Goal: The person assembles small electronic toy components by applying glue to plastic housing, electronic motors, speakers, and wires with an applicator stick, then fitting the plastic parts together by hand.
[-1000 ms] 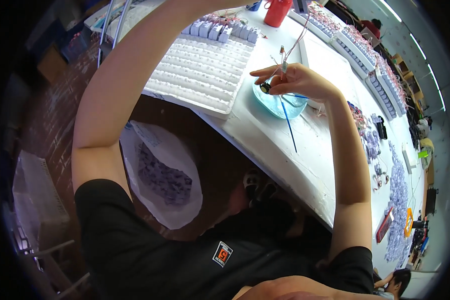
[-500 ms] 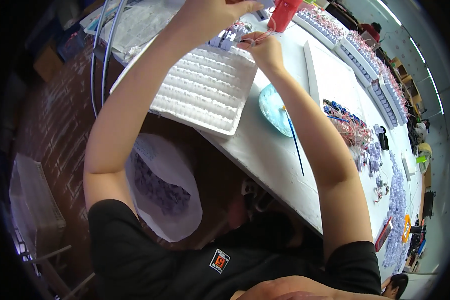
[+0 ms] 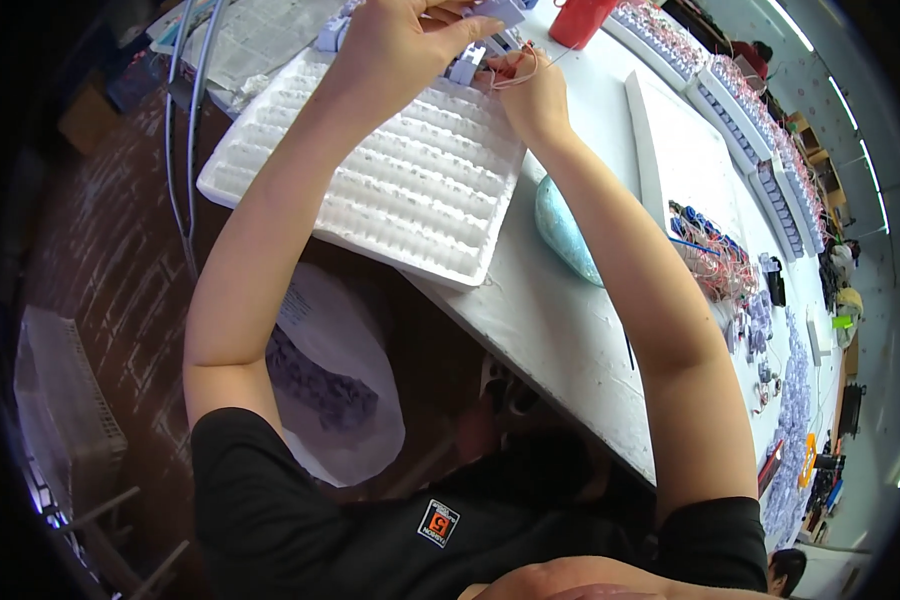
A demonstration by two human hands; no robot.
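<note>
At the top of the view, my left hand (image 3: 410, 45) is closed on a small light-purple plastic housing (image 3: 503, 12). Just right of it and a little lower, my right hand (image 3: 535, 95) pinches thin reddish and white wires (image 3: 526, 66), one of them looping past the fingers. Both hands work over the far end of a white ridged foam tray (image 3: 420, 190). Small grey-purple parts (image 3: 464, 70) sit on that end, touching or close to my right fingertips; which, I cannot tell. More such parts lie behind my left wrist.
A red container (image 3: 580, 22) stands beyond my right hand. A pale-blue round object (image 3: 562, 235) lies partly behind my right forearm. Wired parts (image 3: 715, 260) and filled trays (image 3: 720, 105) line the right. Below the table edge hangs a white bag (image 3: 365, 440) of purple pieces.
My left hand has come lower, with the housing now showing in its fingers. My right hand remains on the wires. The thin blue stick is now mostly hidden by my right arm.
</note>
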